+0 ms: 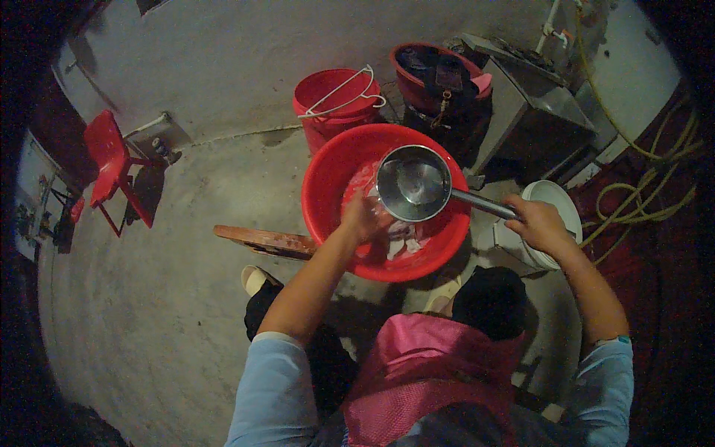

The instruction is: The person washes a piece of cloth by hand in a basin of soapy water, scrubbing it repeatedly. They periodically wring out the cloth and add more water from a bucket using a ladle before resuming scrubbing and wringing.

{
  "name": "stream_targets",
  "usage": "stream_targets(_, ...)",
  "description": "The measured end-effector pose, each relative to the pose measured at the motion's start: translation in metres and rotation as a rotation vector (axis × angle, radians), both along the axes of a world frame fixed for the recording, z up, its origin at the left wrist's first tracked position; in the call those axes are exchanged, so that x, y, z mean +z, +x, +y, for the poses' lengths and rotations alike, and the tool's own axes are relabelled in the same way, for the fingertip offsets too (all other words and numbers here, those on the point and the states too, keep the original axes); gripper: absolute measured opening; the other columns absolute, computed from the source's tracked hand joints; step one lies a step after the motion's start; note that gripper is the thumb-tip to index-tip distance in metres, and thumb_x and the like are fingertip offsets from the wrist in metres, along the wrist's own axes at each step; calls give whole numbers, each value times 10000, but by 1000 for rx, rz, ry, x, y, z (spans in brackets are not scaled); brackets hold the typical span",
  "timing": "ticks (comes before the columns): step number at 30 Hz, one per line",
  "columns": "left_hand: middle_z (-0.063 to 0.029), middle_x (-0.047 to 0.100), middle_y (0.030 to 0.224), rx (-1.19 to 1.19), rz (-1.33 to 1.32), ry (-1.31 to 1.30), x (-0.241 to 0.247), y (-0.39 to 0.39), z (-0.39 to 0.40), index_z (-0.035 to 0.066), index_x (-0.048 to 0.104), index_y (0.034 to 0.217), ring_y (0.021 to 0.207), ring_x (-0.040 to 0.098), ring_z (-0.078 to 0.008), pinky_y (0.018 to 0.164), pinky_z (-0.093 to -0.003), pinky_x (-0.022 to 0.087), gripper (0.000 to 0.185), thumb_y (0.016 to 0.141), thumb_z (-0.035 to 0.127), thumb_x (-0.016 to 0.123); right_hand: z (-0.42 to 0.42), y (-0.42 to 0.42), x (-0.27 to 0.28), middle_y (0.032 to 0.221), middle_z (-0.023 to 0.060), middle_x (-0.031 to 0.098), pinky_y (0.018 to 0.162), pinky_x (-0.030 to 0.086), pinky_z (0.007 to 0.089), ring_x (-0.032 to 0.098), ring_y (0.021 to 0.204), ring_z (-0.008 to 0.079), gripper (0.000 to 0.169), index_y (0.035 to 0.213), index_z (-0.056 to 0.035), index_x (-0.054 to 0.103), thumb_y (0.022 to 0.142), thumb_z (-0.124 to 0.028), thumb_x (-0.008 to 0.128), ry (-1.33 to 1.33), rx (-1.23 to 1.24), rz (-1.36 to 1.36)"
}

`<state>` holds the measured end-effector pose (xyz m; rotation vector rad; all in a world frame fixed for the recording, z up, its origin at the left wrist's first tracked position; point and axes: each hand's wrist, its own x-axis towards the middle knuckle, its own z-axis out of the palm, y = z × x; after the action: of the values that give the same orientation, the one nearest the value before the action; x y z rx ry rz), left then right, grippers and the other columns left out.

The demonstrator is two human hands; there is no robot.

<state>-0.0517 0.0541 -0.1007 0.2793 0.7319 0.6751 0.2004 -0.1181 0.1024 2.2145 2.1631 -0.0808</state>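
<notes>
A large red plastic basin (320,234) stands before me with whitish cloth (403,246) and some water in it. My right hand (536,223) grips the handle of a metal dipper (413,183), whose round bowl is over the basin. Inside the basin, left of the dipper, my left hand (366,217) reaches down to the cloth; its fingers are partly hidden and blurred, so I cannot tell whether they hold anything. Below my right hand is a white plastic bucket (572,209).
Behind the basin stand a red bucket (335,131) with a white hanger (341,98) on it and a darker red tub (399,70) holding dark items. A wooden board (262,239) juts out left of the basin. A yellowish hose (631,207) lies right; a red chair (109,156) stands left.
</notes>
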Motion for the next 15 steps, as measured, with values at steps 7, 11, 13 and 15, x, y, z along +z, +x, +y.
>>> stream_targets(7,-121,470,870,-48,91,-109,-5,4,-2,41,422,1036,782,464,-252,703,-415,413,593,827,564,238,11,5,-5,812,150,559,579,445,425,559,711,316,390,1101,-118,430,734,-154,560,185,65,-169)
stream_targets(11,-84,478,711,-116,104,-69,15,6,-9,68,460,866,648,452,-227,580,-367,400,529,831,552,250,10,4,-3,833,121,505,592,417,388,522,728,316,376,1069,-104,455,713,-82,573,406,-64,-127)
stream_targets(13,-80,476,684,-119,91,-31,3,4,-1,68,460,820,591,432,-215,539,-353,383,465,843,501,293,12,5,-5,852,116,481,600,416,379,514,749,306,376,1073,-103,452,717,-81,569,507,-78,-76)
stream_targets(15,-75,478,671,-105,55,-19,-12,1,7,68,464,785,562,428,-206,513,-341,379,392,848,435,343,16,3,-14,862,114,479,609,415,375,514,761,300,370,1072,-102,452,720,-82,565,549,-99,-24)
